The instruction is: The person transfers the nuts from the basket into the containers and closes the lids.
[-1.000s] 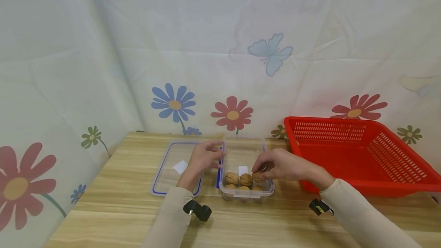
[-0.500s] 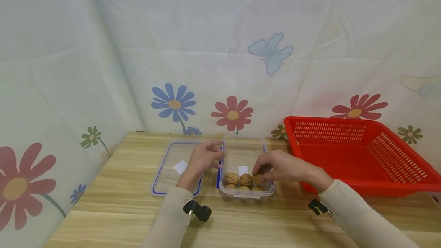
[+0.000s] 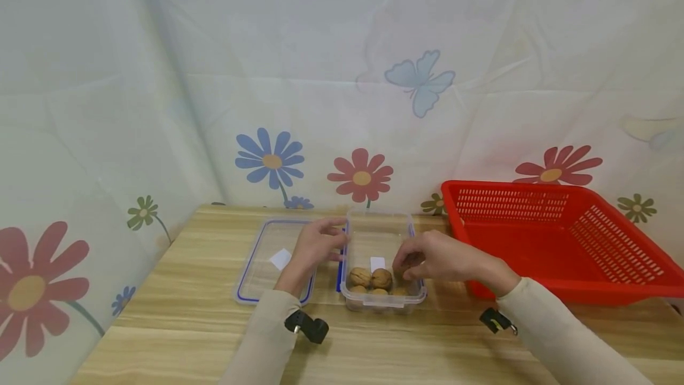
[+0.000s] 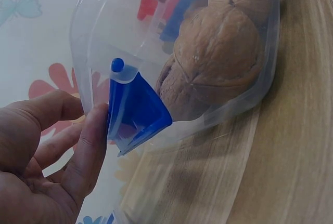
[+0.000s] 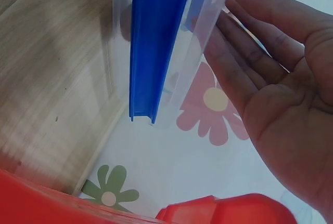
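A clear plastic box [image 3: 377, 241] stands on the table with several walnuts [image 3: 382, 278] in its near end. In the left wrist view, the fingertips of my left hand [image 3: 319, 243] touch the box's side beside a blue latch flap [image 4: 138, 112]. That hand's fingers are loosely bent and hold nothing. My right hand [image 3: 435, 257] reaches over the opposite rim, its fingers bent down inside the box. Behind the wall in the right wrist view its fingertips are partly hidden, so whether a walnut lies between them cannot be told. Another blue flap [image 5: 158, 47] hangs on this side.
Left of the box lies its clear lid [image 3: 253, 272] with a blue seal and a white paper slip [image 3: 280, 259]. A large red basket [image 3: 534, 248] stands at the right. A floral cloth [image 3: 320, 106] hangs behind the wooden table [image 3: 176, 308].
The walnut that showed beneath my right fingers in the box's near right part is no longer visible there. My right hand shifted only slightly. My left hand stayed in place.
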